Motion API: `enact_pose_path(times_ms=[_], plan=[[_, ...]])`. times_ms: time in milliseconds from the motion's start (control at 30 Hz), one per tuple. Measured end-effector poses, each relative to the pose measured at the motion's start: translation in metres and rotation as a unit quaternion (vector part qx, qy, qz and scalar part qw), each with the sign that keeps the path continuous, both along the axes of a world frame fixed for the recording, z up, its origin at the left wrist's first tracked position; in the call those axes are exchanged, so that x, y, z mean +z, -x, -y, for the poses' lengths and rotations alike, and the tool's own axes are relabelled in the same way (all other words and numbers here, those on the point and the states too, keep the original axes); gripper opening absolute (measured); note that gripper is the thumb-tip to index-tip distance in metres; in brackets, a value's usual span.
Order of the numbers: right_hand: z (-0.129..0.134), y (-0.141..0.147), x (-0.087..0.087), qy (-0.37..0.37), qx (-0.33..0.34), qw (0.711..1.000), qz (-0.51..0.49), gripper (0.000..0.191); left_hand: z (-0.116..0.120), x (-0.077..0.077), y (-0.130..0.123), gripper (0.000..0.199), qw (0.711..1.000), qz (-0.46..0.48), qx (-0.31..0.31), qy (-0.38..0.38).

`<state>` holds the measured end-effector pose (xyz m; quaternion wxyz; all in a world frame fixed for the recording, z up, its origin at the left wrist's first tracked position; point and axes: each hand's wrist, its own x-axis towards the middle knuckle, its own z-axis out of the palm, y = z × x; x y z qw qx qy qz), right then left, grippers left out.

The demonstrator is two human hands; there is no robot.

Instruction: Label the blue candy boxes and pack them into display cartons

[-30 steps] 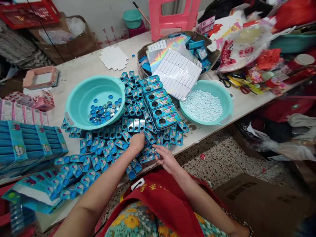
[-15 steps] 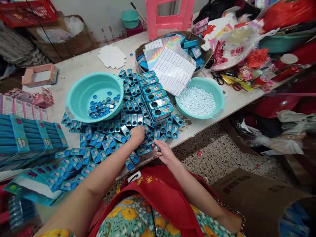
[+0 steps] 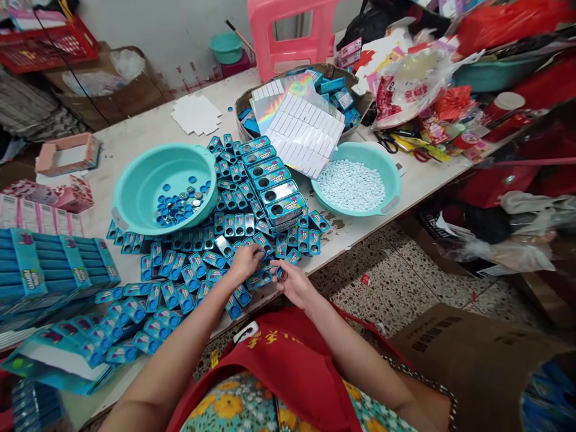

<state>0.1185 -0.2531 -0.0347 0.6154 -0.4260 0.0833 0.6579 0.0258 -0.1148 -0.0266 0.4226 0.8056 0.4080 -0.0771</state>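
My left hand (image 3: 247, 261) is closed over the blue tins near the table's front edge; what its fingers grip is too small to name. Just right of it, my right hand (image 3: 292, 283) is turned palm up with curled fingers around a small round blue cap (image 3: 281, 274). Many small blue tins (image 3: 182, 264) with round holes or caps lie spread beneath and left of my hands. Behind my hands stands a stack of blue tins (image 3: 282, 204). A teal basin (image 3: 130, 186) at the left holds blue and silver caps, and another teal basin (image 3: 391, 186) holds white pellets.
Label sheets (image 3: 306, 132) lie on a carton of blue tins at the back. Blue display boxes (image 3: 54, 270) are stacked at the left. Scissors (image 3: 387, 143) and a plastic bag (image 3: 400, 90) lie at the right. A pink stool (image 3: 261, 36) stands behind; an open carton (image 3: 477, 360) is at the lower right.
My left hand has shifted slightly left and down in the picture. My right hand has turned more palm up, its fingers loosened, showing the round cap. The whole view has shifted a little.
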Motion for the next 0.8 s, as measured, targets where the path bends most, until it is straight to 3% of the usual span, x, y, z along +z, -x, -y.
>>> enact_pose_path(times_ms=[100,233,400,567,667,733,800], plan=[[0.011,-0.007,-0.001,-0.019,-0.016,1.0,-0.018,0.035,-0.012,-0.004,-0.019,0.029,0.981,-0.124,-0.069,-0.13],[0.017,-0.012,-0.009,0.001,-0.032,0.999,-0.007,0.03,-0.016,-0.009,-0.048,0.039,0.956,-0.228,-0.087,-0.163],[0.019,-0.014,-0.014,0.012,-0.074,0.997,-0.001,0.032,-0.019,-0.009,-0.066,0.035,0.945,-0.263,-0.096,-0.169],[0.018,-0.017,-0.014,0.024,-0.039,0.998,0.053,0.032,-0.013,0.007,-0.044,0.045,0.955,-0.216,-0.09,-0.183],[0.014,-0.014,-0.016,0.024,0.012,0.995,0.093,0.028,0.004,0.015,-0.02,0.042,0.99,-0.03,-0.104,-0.086],[0.011,-0.01,-0.016,0.018,0.051,0.993,0.101,0.025,0.016,0.015,-0.007,0.038,0.989,0.075,-0.124,0.022],[0.01,-0.007,-0.014,0.006,0.092,0.992,0.087,0.025,0.023,0.012,0.002,0.032,0.981,0.098,-0.11,0.123]])
